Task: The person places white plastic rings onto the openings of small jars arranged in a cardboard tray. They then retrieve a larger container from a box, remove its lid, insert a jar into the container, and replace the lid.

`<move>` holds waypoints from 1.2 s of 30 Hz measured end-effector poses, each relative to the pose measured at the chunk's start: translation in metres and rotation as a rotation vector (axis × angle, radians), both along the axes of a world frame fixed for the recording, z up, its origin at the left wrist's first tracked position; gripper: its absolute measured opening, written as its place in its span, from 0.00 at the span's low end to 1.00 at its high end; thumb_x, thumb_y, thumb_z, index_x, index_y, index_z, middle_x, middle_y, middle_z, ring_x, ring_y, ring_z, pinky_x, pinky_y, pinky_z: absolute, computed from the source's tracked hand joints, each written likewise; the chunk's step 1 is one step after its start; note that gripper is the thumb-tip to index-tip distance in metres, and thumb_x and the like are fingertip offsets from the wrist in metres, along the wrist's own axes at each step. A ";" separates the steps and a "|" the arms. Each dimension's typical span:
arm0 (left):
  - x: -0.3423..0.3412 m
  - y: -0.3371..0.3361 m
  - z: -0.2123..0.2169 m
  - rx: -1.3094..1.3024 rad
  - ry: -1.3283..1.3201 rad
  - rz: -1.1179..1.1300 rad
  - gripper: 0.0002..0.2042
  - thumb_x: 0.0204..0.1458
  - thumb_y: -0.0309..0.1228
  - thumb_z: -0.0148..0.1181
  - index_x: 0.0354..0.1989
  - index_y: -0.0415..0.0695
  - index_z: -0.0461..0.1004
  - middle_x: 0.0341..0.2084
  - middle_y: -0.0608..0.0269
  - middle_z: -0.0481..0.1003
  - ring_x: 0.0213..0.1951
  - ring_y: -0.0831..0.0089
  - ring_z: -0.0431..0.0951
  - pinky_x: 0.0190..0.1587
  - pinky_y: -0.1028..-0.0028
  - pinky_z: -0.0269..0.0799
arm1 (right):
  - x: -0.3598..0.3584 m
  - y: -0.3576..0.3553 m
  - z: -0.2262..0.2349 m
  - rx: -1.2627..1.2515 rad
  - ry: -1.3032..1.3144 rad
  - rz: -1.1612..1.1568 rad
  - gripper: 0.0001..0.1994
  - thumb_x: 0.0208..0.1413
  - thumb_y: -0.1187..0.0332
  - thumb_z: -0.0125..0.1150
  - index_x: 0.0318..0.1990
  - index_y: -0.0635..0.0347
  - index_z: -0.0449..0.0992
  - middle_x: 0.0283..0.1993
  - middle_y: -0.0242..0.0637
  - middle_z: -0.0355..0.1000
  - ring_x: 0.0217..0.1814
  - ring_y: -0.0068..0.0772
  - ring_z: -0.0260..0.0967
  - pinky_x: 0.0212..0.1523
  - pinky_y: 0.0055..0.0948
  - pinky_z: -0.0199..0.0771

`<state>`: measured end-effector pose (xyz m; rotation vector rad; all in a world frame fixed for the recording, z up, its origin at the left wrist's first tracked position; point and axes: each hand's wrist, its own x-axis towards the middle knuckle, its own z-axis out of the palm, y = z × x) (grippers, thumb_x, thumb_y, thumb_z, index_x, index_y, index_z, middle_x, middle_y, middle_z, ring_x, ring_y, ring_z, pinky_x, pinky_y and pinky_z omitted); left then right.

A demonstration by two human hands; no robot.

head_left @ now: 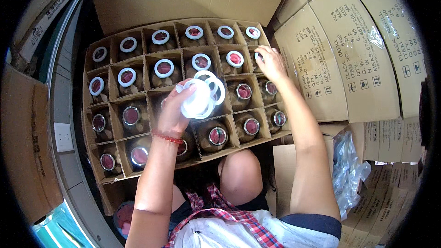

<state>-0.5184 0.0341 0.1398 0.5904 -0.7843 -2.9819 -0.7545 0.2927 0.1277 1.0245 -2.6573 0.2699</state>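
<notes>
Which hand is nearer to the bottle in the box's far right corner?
Right. The right hand is just on the near side of that bottle; the left hand, holding white rings, is farther left.

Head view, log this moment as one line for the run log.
left hand: holding white rings | right hand: at a ring, rightmost column | bottles: in divided box | nearest row: no white rings

White rings (196, 102), bunched, glass flasks (212, 140), upright, some ringed
</notes>
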 end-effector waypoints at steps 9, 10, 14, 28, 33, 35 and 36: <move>0.006 0.004 0.004 -0.030 -0.017 -0.048 0.13 0.53 0.24 0.59 0.47 0.39 0.70 0.41 0.60 0.75 0.43 0.70 0.77 0.47 0.70 0.75 | 0.163 -0.071 0.087 -0.611 -0.748 0.312 0.14 0.50 0.76 0.61 0.46 0.62 0.74 0.45 0.35 0.72 0.32 0.18 0.70 0.31 0.18 0.71; 0.004 0.008 0.003 -0.043 0.002 -0.061 0.13 0.53 0.24 0.59 0.46 0.39 0.70 0.41 0.60 0.75 0.43 0.70 0.77 0.47 0.70 0.75 | 0.162 -0.068 0.075 -0.677 -0.877 0.254 0.14 0.50 0.75 0.62 0.46 0.63 0.75 0.42 0.33 0.73 0.31 0.16 0.68 0.30 0.16 0.70; 0.006 0.014 -0.002 -0.047 0.012 -0.066 0.12 0.53 0.25 0.58 0.46 0.39 0.69 0.41 0.60 0.75 0.44 0.69 0.77 0.47 0.70 0.75 | 0.173 -0.051 0.076 -0.928 -1.244 0.046 0.11 0.59 0.70 0.57 0.46 0.65 0.74 0.36 0.33 0.74 0.30 0.15 0.70 0.23 0.11 0.68; 0.065 0.038 0.023 -0.029 0.103 -0.084 0.17 0.53 0.31 0.60 0.48 0.39 0.67 0.41 0.58 0.73 0.44 0.67 0.76 0.47 0.67 0.75 | 0.103 0.082 -0.005 0.041 -0.053 -0.114 0.07 0.53 0.69 0.57 0.37 0.61 0.77 0.47 0.39 0.72 0.48 0.45 0.70 0.46 0.38 0.73; 0.103 0.044 -0.009 -0.024 0.033 -0.067 0.21 0.49 0.31 0.64 0.50 0.40 0.66 0.42 0.59 0.73 0.43 0.68 0.76 0.46 0.69 0.74 | 0.121 0.081 -0.006 0.271 -0.042 -0.209 0.12 0.57 0.67 0.48 0.40 0.60 0.77 0.56 0.37 0.69 0.58 0.43 0.63 0.57 0.47 0.62; 0.107 0.043 -0.025 -0.097 -0.016 -0.028 0.20 0.49 0.30 0.64 0.50 0.40 0.67 0.41 0.59 0.73 0.43 0.68 0.76 0.47 0.69 0.74 | 0.118 0.080 -0.002 0.426 -0.065 -0.322 0.13 0.58 0.68 0.46 0.42 0.59 0.77 0.59 0.36 0.67 0.64 0.40 0.58 0.60 0.50 0.57; 0.104 0.043 -0.016 -0.152 -0.030 -0.037 0.20 0.49 0.30 0.64 0.49 0.39 0.67 0.41 0.59 0.74 0.42 0.68 0.76 0.46 0.69 0.74 | 0.115 0.080 0.003 0.465 -0.072 -0.378 0.13 0.58 0.68 0.46 0.42 0.60 0.77 0.59 0.35 0.67 0.64 0.40 0.58 0.61 0.49 0.56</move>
